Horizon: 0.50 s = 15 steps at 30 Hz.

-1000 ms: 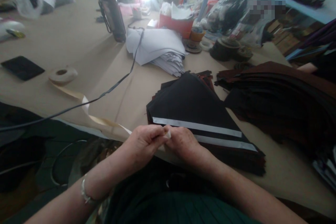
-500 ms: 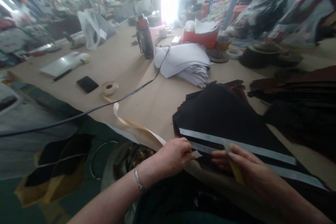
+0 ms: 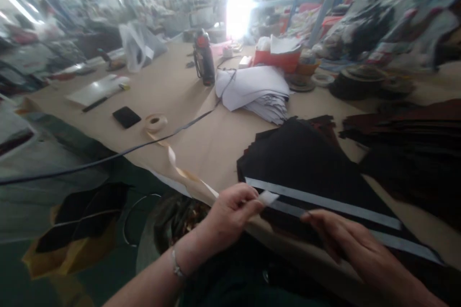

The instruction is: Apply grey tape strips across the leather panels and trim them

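Note:
My left hand (image 3: 236,211) pinches the free end of a white tape (image 3: 269,198), which sticks out past thumb and finger. From the hand the tape trails back to a tape roll (image 3: 157,123) on the table. My right hand (image 3: 345,235) is closed over the near edge of a stack of black fabric pieces (image 3: 298,153); a small dark tip shows at its fingertips. The yellow handle seen there earlier is hidden now. Two pale strips lie across the top black piece, the upper strip (image 3: 324,202) and the lower strip (image 3: 406,246).
White cut sheets (image 3: 255,88) are piled behind the black stack, beside a dark bottle (image 3: 205,60). A dark cord (image 3: 144,145) crosses the table (image 3: 201,144). A black wallet-like item (image 3: 126,117) lies left. More dark pieces (image 3: 414,153) are stacked right.
My left hand has turned, so more of the tape end shows. My right hand has tilted and drawn a little away from it, and the yellow handle has gone from sight.

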{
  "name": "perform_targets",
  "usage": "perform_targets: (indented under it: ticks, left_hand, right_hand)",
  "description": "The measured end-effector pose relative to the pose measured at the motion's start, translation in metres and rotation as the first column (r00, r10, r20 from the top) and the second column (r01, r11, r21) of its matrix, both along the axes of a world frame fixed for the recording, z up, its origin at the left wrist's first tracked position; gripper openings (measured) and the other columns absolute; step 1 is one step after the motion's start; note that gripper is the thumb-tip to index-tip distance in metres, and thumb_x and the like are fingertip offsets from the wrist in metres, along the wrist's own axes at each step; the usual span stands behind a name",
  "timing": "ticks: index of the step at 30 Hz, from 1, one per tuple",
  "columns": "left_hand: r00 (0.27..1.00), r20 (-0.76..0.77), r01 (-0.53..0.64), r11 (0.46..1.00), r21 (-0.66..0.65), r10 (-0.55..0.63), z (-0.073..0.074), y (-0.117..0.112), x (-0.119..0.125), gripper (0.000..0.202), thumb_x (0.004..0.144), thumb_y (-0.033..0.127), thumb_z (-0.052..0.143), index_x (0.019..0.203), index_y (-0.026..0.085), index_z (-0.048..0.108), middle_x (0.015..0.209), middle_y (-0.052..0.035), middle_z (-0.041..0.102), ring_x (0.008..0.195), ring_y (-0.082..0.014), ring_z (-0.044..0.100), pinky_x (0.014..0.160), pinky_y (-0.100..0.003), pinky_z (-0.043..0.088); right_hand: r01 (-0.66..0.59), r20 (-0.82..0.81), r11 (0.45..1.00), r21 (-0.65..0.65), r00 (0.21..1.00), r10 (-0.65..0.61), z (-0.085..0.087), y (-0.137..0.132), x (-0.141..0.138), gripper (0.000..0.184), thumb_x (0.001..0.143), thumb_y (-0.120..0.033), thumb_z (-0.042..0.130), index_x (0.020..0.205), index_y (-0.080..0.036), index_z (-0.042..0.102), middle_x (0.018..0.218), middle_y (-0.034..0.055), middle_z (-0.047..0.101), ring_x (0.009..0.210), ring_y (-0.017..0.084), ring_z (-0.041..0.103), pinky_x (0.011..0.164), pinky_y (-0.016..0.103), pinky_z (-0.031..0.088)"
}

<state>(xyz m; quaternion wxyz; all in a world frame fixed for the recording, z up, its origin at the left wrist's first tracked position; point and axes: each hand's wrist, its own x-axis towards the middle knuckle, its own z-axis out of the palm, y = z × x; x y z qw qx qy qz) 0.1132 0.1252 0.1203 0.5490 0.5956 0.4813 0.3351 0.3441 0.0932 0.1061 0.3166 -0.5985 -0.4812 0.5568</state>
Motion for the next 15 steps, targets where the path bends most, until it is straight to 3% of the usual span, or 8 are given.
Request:
perform_targets:
  ticks: [3, 6, 10, 13, 15]
  left_hand:
    - [0.982, 0.118, -0.123, 0.973, -0.194, 0.148, 0.001, -0.001, -0.011, 0.024, 0.079, 0.040, 0.060, 0.079, 0.016, 0.062, 0.070, 0.0019, 0.057, 0.053, -0.0071, 0.044, 0.053, -0.021, 0.037]
    - [0.948, 0.185, -0.191, 0.929, -0.317, 0.258, -0.003, -0.004, -0.021, 0.028, 0.076, 0.043, 0.067, 0.077, 0.015, 0.063, 0.075, 0.0007, 0.065, 0.047, -0.0049, 0.049, 0.049, -0.019, 0.038]
    - [0.915, 0.244, -0.226, 0.910, -0.347, 0.320, -0.011, -0.011, -0.027, 0.032, 0.073, 0.045, 0.071, 0.071, 0.016, 0.060, 0.099, -0.0037, 0.068, 0.050, -0.0059, 0.055, 0.050, -0.020, 0.043]
    - [0.919, 0.221, -0.248, 0.915, -0.318, 0.326, -0.015, -0.014, -0.029, 0.034, 0.072, 0.045, 0.071, 0.064, 0.015, 0.058, 0.121, -0.0056, 0.060, 0.069, -0.0101, 0.059, 0.058, -0.022, 0.048]
    - [0.929, 0.183, -0.269, 0.926, -0.265, 0.322, -0.016, -0.015, -0.030, 0.034, 0.074, 0.044, 0.069, 0.060, 0.015, 0.059, 0.121, -0.0056, 0.058, 0.085, -0.0148, 0.059, 0.067, -0.023, 0.048]
  right_hand:
    - [-0.238, 0.052, 0.965, 0.109, 0.971, 0.233, 0.018, 0.013, -0.019, 0.028, 0.087, -0.040, 0.053, 0.095, -0.019, 0.070, 0.091, 0.0064, 0.066, 0.090, 0.022, 0.060, 0.078, 0.031, 0.047]
    - [-0.371, 0.049, 0.926, 0.069, 0.928, 0.368, 0.032, 0.023, -0.041, 0.016, 0.081, -0.027, 0.053, 0.083, -0.017, 0.066, 0.073, 0.0014, 0.060, 0.068, 0.014, 0.055, 0.060, 0.024, 0.042]
    - [-0.350, 0.045, 0.936, -0.026, 0.935, 0.351, 0.034, 0.025, -0.062, 0.011, 0.074, -0.018, 0.050, 0.063, -0.018, 0.052, 0.052, -0.0049, 0.045, 0.047, 0.008, 0.038, 0.044, 0.020, 0.028]
    - [-0.354, 0.041, 0.935, 0.001, 0.935, 0.353, 0.026, 0.028, -0.072, 0.011, 0.072, -0.014, 0.049, 0.062, -0.017, 0.051, 0.052, -0.0051, 0.047, 0.048, 0.008, 0.039, 0.045, 0.019, 0.028]
    - [-0.355, 0.045, 0.934, 0.034, 0.934, 0.354, 0.020, 0.032, -0.079, 0.011, 0.072, -0.013, 0.048, 0.062, -0.017, 0.051, 0.052, -0.0053, 0.048, 0.048, 0.008, 0.039, 0.045, 0.019, 0.028]
